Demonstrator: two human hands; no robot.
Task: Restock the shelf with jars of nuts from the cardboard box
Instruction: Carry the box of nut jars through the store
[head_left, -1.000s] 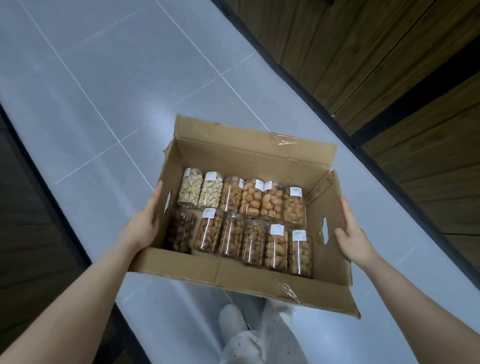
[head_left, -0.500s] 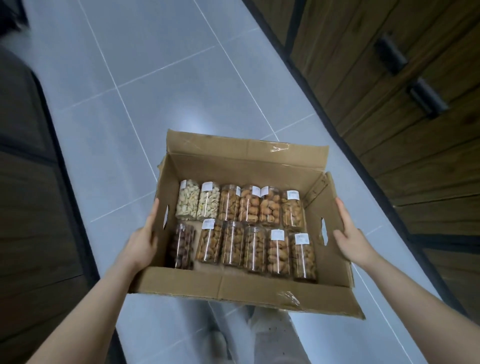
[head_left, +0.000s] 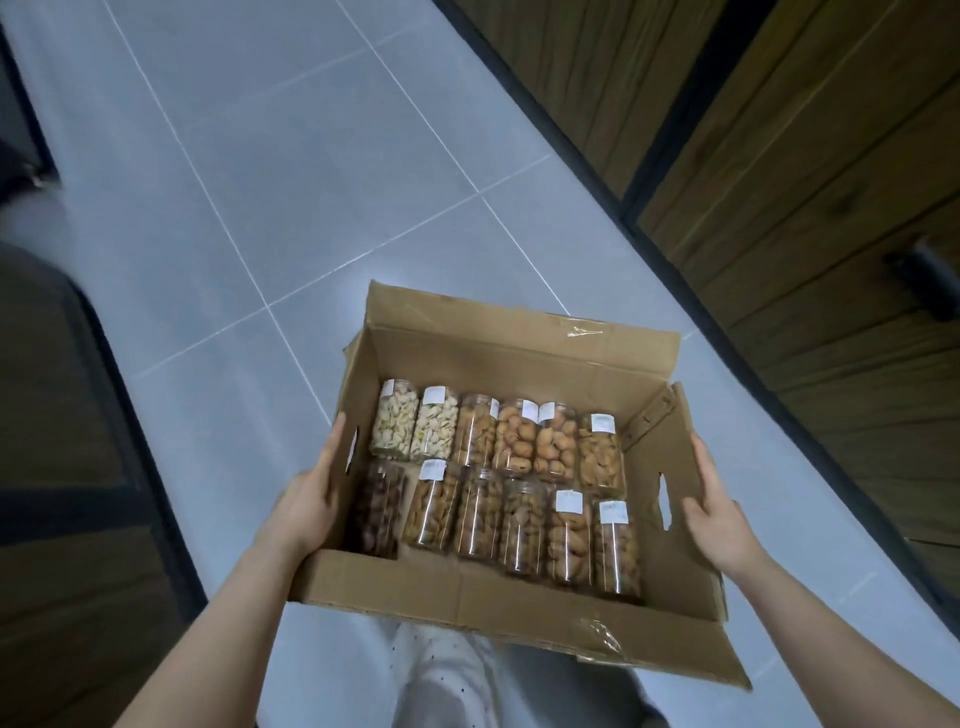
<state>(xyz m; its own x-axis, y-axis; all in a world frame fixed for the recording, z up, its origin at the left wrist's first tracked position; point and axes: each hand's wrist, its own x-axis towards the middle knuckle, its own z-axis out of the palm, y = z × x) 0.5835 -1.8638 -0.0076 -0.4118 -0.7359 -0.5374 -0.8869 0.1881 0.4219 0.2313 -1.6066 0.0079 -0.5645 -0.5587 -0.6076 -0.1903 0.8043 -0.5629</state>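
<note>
1. Your left hand (head_left: 306, 506) and right hand (head_left: 714, 512) grip the cardboard box (head_left: 498, 597) by its side walls, above the floor (head_left: 291, 171).
2. Jars (head_left: 511, 478) lie in two rows, long axes pointing away from you.

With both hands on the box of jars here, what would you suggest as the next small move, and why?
Probably carry the box on to the shelf before taking any jar: the left hand and right hand both press its sides, it hangs over the tiled floor, and no shelf is in view.
</note>
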